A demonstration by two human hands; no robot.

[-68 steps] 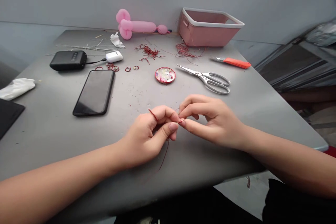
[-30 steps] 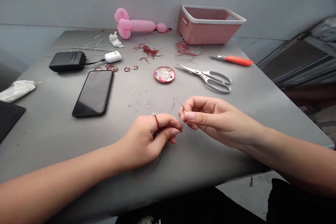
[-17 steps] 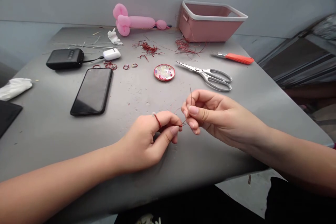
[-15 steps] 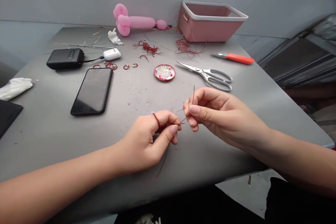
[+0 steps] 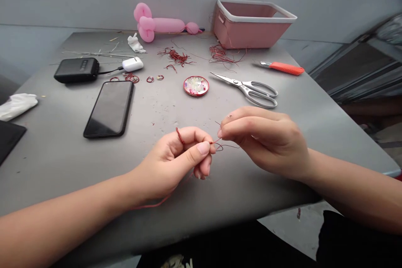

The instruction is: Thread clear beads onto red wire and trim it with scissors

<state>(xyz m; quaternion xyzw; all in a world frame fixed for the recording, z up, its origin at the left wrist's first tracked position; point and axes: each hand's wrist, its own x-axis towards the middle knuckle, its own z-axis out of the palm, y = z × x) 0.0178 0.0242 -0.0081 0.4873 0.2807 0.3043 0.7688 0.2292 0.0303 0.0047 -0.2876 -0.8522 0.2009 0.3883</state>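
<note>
1. Head view: a thin dark-red cord is held between the hands, above a flat grey tabletop. Clock bearings are taken from the cord, with twelve pointing away from the wearer.
2. By the bare left hand, at nine o'clock, the cord is pinched between thumb and index finger. A braided dark-red loop is worn around that index finger.
3. The bare right hand is placed at three o'clock, fingers drawn together and bent towards the cord. Whether a strand is pinched there cannot be told; the thumb is largely hidden.
4. A small slack curve is formed by the cord between the hands.
5. At one o'clock, silver scissors with grey looped handles are laid flat, blades pointed towards eleven.
6. At eleven, a shallow round red-rimmed dish is filled with pale and pink beads.
7. At twelve, farther off, a loose tangle of red cord is seen just before a pink plastic basket with a white rim.
8. Between nine and ten, a black rectangular phone is laid flat.
</note>
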